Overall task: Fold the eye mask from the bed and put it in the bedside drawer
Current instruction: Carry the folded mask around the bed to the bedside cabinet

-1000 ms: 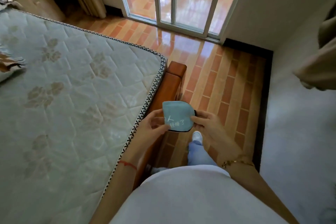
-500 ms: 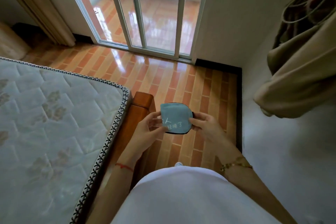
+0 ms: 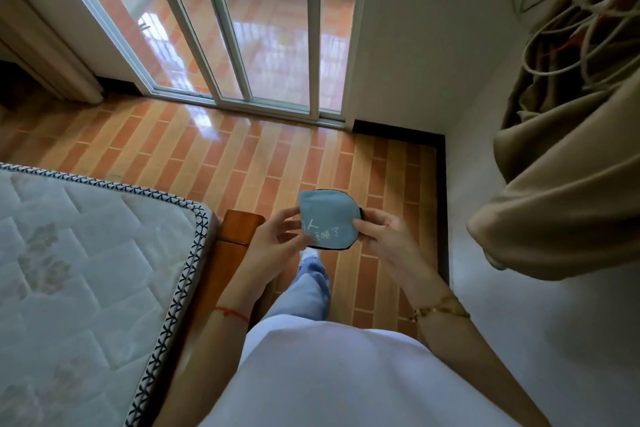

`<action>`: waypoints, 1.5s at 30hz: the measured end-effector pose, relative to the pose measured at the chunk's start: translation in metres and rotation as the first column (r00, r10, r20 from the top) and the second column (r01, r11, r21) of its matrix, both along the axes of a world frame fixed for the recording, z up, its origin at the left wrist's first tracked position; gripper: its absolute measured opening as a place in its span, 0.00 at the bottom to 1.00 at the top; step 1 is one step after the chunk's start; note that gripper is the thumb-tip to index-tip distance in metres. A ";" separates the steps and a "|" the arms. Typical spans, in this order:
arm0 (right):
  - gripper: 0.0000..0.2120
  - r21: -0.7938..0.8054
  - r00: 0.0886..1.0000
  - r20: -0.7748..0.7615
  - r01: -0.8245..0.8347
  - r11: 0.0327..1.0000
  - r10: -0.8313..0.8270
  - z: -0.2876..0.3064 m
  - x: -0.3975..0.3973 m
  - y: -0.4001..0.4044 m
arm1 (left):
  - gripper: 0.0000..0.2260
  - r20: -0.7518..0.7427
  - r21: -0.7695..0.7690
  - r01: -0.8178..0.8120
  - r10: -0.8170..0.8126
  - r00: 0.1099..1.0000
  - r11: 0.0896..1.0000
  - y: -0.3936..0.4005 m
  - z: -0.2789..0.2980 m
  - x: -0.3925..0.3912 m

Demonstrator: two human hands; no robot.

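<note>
A light blue eye mask (image 3: 327, 217) with white lettering and a black edge is folded in half and held in the air in front of me, above the floor past the bed's corner. My left hand (image 3: 277, 241) pinches its left edge with thumb and fingers. My right hand (image 3: 381, 232) grips its right edge, where a bit of black strap shows. The bed's bare quilted mattress (image 3: 86, 270) lies at the lower left on a wooden frame (image 3: 235, 236). No bedside drawer is in view.
Striped orange tiled floor (image 3: 242, 163) stretches ahead to sliding glass doors (image 3: 249, 38). A white wall (image 3: 433, 28) closes the right side, with beige cloth (image 3: 561, 201) and coiled cables (image 3: 571, 3) hanging there. My leg in jeans (image 3: 308, 288) is stepping forward.
The view has swung right and lifted, so the mattress slid left and the hanging cloth and cables came in. Both hands keep the folded mask held between them.
</note>
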State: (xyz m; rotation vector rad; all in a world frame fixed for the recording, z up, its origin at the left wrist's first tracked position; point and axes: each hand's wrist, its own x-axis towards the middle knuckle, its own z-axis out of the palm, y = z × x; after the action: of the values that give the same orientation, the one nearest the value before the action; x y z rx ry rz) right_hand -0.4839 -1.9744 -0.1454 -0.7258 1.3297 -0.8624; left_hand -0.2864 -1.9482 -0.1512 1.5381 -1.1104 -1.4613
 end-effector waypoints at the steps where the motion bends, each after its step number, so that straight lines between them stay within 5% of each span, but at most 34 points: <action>1: 0.09 -0.004 1.000 -0.010 0.001 1.000 -0.001 -0.002 -0.001 -0.013 | 0.21 -0.009 0.004 -0.001 0.001 1.000 1.000 -0.014 -0.001 -0.001; 16: 0.10 -0.011 0.998 -0.035 -0.044 0.999 0.044 0.019 0.031 -0.251 | 0.21 -0.044 0.055 -0.075 0.077 0.996 0.996 -0.246 0.016 0.028; 31: 0.10 0.031 0.965 0.073 -0.254 0.967 0.252 0.006 0.104 -0.428 | 0.24 -0.092 0.110 -0.330 0.340 0.936 0.938 -0.377 0.020 0.087; 45: 0.08 -0.015 0.722 0.074 -0.689 0.725 0.688 0.019 0.204 -0.642 | 0.22 -0.064 0.105 -0.717 0.724 0.687 0.689 -0.514 0.021 0.136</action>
State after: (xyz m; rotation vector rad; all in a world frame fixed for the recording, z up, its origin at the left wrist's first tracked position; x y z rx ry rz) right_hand -0.2800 -2.6164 -0.1267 -1.0743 0.8748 -0.2620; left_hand -0.1505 -2.4620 -0.1302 1.6574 -0.2897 -0.9990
